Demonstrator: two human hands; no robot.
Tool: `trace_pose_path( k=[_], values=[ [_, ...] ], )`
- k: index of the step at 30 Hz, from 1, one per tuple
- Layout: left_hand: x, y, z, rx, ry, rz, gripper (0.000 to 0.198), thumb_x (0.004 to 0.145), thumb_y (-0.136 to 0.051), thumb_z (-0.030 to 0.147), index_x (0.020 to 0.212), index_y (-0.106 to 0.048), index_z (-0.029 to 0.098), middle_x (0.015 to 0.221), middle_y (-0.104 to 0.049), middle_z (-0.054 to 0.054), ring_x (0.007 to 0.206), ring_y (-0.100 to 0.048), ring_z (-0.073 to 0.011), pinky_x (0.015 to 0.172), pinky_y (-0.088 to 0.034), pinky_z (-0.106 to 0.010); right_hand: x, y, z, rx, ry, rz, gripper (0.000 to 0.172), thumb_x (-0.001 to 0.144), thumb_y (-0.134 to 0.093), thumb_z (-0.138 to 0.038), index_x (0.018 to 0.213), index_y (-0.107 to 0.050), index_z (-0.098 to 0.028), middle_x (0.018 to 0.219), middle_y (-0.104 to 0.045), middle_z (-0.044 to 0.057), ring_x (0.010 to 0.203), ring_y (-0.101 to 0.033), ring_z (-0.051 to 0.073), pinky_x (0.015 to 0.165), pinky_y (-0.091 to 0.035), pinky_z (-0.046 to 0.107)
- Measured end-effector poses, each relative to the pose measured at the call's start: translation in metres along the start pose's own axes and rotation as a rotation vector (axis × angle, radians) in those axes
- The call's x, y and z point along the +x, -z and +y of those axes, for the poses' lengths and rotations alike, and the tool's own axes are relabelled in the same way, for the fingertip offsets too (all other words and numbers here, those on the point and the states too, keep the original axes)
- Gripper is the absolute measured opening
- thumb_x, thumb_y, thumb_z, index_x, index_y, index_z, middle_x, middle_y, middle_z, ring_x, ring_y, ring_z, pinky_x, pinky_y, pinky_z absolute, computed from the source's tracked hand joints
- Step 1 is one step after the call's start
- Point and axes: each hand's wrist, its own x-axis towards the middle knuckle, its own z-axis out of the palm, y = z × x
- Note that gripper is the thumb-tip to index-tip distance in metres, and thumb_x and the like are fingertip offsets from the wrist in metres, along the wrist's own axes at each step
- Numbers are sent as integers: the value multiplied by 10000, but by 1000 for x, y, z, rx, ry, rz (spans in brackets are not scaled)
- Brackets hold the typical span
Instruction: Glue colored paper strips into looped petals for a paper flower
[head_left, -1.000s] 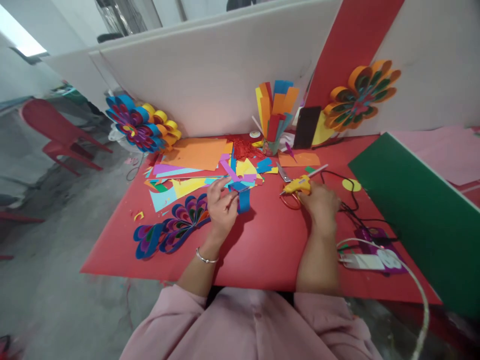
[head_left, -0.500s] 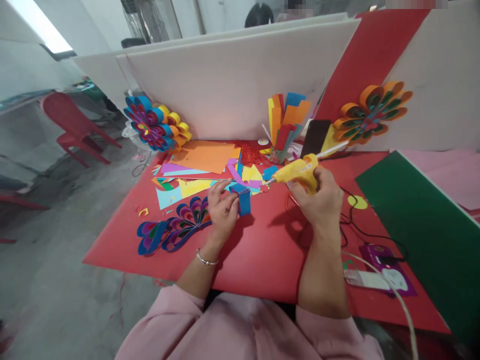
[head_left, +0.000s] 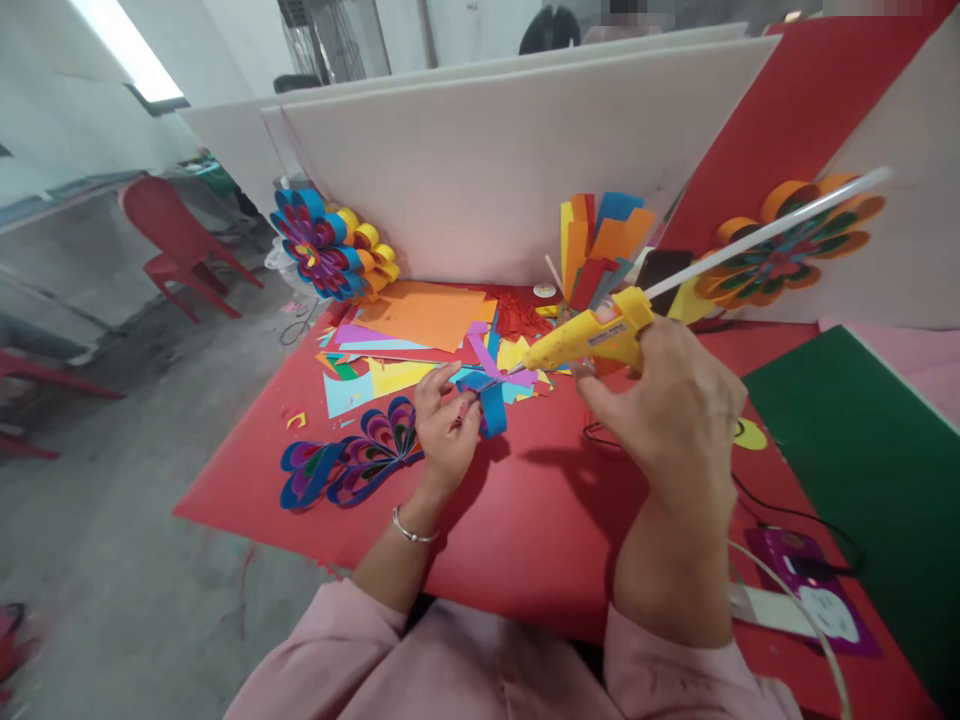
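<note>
My left hand (head_left: 448,432) pinches a folded blue paper strip (head_left: 493,408) over the middle of the red table. In my right hand (head_left: 667,400) is a yellow glue gun (head_left: 592,335), with a long white glue stick (head_left: 772,233) jutting from its back. Its nozzle points left and sits at or just above the top of the blue strip; I cannot tell whether they touch. Left of my left hand lies a fan of looped paper petals (head_left: 375,450) in blue, purple and green, with a smaller looped petal piece (head_left: 306,472) beside it.
Coloured paper scraps and an orange sheet (head_left: 427,312) cover the table's back. Paper strips (head_left: 600,245) stand upright behind the glue gun. Paper flowers (head_left: 315,245) stand back left. On the right are a green board (head_left: 855,470), a purple power box (head_left: 817,590) and loose cables.
My right hand has turned the glue gun and brought its nozzle left and down to the blue strip. The left hand still holds the strip. The view has shifted slightly.
</note>
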Motion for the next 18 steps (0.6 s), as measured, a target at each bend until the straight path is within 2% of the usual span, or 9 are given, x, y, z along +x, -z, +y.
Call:
trace_pose_path(
  k=[8, 11, 15, 18],
  values=[
    [1, 2, 1, -43, 84, -47, 111, 948, -673, 180, 899, -766, 217, 1340, -701, -91, 1251, -657, -251, 925, -628, -415, -3, 1, -1, -80, 79, -30, 250, 888, -654, -425, 979, -573, -207, 853, -628, 48, 744, -547, 215, 648, -283, 336],
    [2, 4, 4, -58, 101, -69, 131, 946, -658, 177, 874, -762, 213, 1341, -701, -87, 1212, -673, -244, 943, -621, -424, -5, 0, -4, -23, 31, -21, 230, 884, -649, -422, 955, -577, -215, 858, -637, 55, 747, -563, 223, 645, -319, 339],
    [3, 5, 6, -116, 92, -82, 117, 951, -673, 181, 885, -763, 214, 1347, -698, -93, 1181, -680, -242, 922, -621, -420, -3, -2, -11, 231, -180, 6, 311, 843, -721, -504, 958, -603, -240, 832, -653, 44, 731, -599, 226, 637, -428, 352],
    [2, 5, 7, -122, 91, -83, 132, 957, -665, 180, 877, -761, 219, 1336, -706, -94, 1161, -689, -242, 912, -624, -422, 1, -5, -16, 583, -320, -78, 447, 784, -796, -583, 1019, -629, -241, 820, -666, 18, 673, -599, 194, 601, -501, 348]
  ],
)
